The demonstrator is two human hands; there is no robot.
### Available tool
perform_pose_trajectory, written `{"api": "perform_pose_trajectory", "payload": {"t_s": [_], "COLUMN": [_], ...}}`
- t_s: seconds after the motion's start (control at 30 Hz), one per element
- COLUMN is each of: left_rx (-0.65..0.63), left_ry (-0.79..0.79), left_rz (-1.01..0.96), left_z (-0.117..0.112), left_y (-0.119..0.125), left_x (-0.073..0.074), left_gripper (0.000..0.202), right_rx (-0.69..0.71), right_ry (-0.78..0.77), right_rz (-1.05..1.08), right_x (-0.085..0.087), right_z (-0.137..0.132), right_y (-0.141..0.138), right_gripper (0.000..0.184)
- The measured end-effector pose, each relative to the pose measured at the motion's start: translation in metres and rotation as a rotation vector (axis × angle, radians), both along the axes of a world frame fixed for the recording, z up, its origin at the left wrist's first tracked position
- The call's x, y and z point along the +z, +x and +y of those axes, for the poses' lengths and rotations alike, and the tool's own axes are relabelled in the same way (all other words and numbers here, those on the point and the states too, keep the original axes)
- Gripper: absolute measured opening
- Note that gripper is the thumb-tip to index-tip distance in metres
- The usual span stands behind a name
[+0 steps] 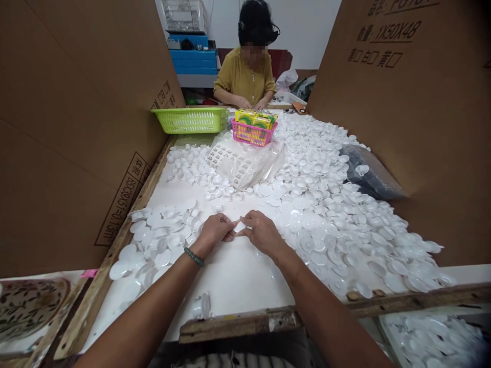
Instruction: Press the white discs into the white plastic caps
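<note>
Both hands meet over the middle of the white tabletop (233, 286), gripping one small round white plastic piece (240, 227) between them. My left hand (217, 229) pinches its left side; a green bead bracelet circles that wrist. On the right side, my right hand (263, 231) holds the same piece between thumb and fingers. Part of the piece is hidden by the fingertips. Left of my hands lies a loose heap of white plastic pieces (163, 240). A wider spread of white disc-like pieces (318, 235) covers the table to the right.
Ahead stand a pink basket (253, 134) with yellow packets, a clear plastic bag (245, 166) and a green basket (192, 121). Tall cardboard walls (88, 102) flank the table. A wooden strip (241, 325) edges the front. Across sits a person in a yellow top (245, 76).
</note>
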State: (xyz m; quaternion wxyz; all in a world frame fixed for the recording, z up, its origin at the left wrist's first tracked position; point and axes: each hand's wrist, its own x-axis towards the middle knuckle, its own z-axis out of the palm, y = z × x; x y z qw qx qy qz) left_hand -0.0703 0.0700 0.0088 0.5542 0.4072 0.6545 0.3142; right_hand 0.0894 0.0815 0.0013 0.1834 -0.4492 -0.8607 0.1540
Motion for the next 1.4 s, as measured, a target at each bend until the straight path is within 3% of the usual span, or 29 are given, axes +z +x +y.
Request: {"api": "perform_pose_trajectory", "payload": {"t_s": [0.23, 0.43, 0.67, 0.93, 1.07, 1.17, 1.4], "left_rx": [0.005, -0.005, 0.017, -0.025, -0.074, -0.07, -0.084], "left_ry": [-0.05, -0.04, 0.037, 0.096, 0.102, 0.073, 0.04], "left_rz": [0.014, 0.053, -0.003, -0.058, -0.068, -0.064, 0.011], "left_z": [0.005, 0.01, -0.001, -0.002, 0.0, 0.0, 0.0], "left_y": [0.0, 0.001, -0.002, -0.007, -0.01, -0.011, -0.01], "left_x": [-0.006, -0.007, -0.009, -0.009, -0.012, -0.014, -0.013], "left_gripper": [0.033, 0.035, 0.031, 0.037, 0.039, 0.041, 0.042], "right_rx": [-0.026, -0.041, -0.077, -0.068, 0.033, 0.1, 0.052], "right_ry": [-0.078, -0.189, -0.131, -0.103, -0.152, -0.199, -0.259], "right_rz": [-0.045, 0.046, 0.1, 0.053, 0.152, 0.152, 0.174], "right_x": [-0.003, -0.005, 0.001, 0.001, 0.003, 0.004, -0.003], "right_z": [0.005, 0.009, 0.0, 0.001, 0.0, 0.0, 0.003], "right_y": [-0.003, -0.003, -0.001, -0.002, 0.0, 0.0, -0.004], "right_gripper": [0.02, 0.03, 0.027, 0.038, 0.034, 0.019, 0.016]}}
